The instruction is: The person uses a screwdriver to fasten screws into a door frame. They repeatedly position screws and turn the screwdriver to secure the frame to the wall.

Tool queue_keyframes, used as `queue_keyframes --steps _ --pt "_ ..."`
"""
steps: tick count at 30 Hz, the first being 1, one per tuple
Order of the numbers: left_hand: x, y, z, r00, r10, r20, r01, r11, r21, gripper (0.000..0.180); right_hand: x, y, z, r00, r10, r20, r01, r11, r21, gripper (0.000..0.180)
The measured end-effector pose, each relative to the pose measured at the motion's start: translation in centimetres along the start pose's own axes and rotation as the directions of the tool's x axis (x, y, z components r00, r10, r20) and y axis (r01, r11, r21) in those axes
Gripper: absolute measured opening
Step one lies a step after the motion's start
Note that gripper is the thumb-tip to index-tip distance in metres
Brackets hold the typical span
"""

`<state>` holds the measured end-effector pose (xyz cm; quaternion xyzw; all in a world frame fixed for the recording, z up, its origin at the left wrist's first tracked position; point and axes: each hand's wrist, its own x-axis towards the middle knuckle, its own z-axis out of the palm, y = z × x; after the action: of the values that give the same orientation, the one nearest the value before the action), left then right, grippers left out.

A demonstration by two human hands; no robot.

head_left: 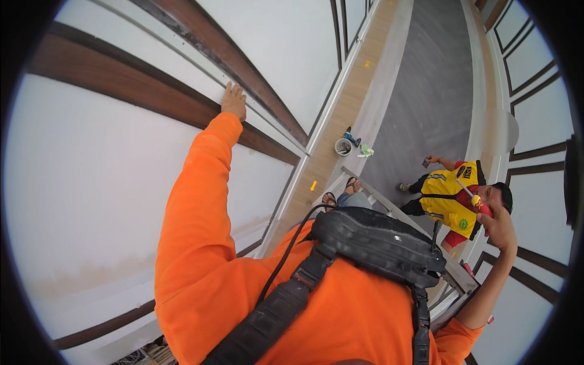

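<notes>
Orange sleeves lead to the wearer's two bare hands, with a grey ladder [387, 205] as the point of reference. Well to the left of the ladder, the left hand [234, 103] lies open against the wall, fingers extended and grasping nothing; it touches a pale strip [176, 49] running between an upper dark wooden trim [201, 36] and a lower one. To the right of the ladder, the right hand [501, 228] is raised and closed around the red-and-yellow handle of a slender tool [482, 207], apparently a screwdriver, its shaft directed up and to the left; the tip is hard to make out against the clothing behind it. Beyond the ladder, on its right side, stands a co-worker [448, 193] in a yellow vest. Near the ladder's far end are a white bucket [343, 153], a blue-and-black drill [352, 139] beside it, and a green-and-white item [365, 150]. Just left of the ladder lies a black chest bag [377, 240], strapped to the wearer.
</notes>
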<state>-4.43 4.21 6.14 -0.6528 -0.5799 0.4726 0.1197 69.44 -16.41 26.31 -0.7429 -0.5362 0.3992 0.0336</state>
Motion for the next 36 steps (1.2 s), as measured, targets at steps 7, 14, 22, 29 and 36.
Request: queue_keyframes --steps 7,14,22,29,36 --pt "0.9 -0.4 1.7 1.0 -0.008 0.018 0.007 0.998 0.059 0.065 -1.0 0.0 1.6 0.999 0.033 -0.003 -0.032 0.999 0.017 0.021" --pt "-1.5 -1.9 1.1 0.99 -0.049 -0.134 0.048 0.999 -0.013 0.067 -1.3 1.1 2.3 0.999 -0.017 -0.038 0.015 0.999 -0.033 0.026" --pt "-1.1 3.3 4.9 0.975 -0.159 -0.153 0.125 0.969 -0.211 0.062 -2.0 0.8 2.3 0.999 -0.029 -0.043 0.028 0.999 -0.035 0.025" --pt "-9.6 28.3 15.6 0.774 0.574 -0.266 -0.516 0.328 -0.791 0.037 -2.3 1.1 2.6 1.0 0.0 0.011 0.0 0.998 -0.056 0.025" --pt "-18.2 37.7 20.8 0.852 0.512 -0.111 -0.161 0.053 -0.986 0.04 -3.0 1.0 2.7 0.999 0.035 -0.004 -0.035 0.996 -0.079 0.027"
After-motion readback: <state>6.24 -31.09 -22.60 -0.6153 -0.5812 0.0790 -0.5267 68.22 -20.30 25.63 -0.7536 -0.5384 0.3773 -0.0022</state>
